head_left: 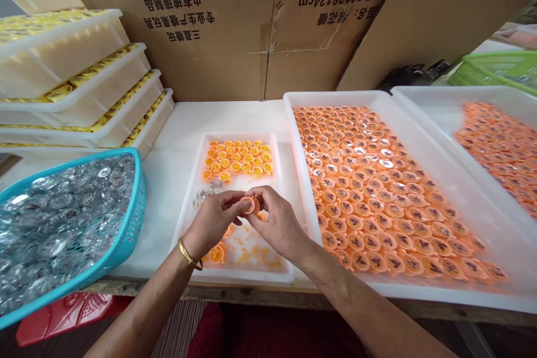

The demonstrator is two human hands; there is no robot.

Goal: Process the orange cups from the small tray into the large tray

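My left hand and my right hand meet over a small white tray, both pinched on one small orange cap held between the fingertips. A gold bangle sits on my left wrist. At the tray's far end stand rows of orange cups with yellow centres. A few clear lids lie mid-tray, and loose orange pieces lie under my hands.
A blue basket of clear plastic lids stands at the left. A large white tray packed with sealed orange cups lies to the right, another beyond it. Stacked white trays, cardboard boxes and a green basket stand behind.
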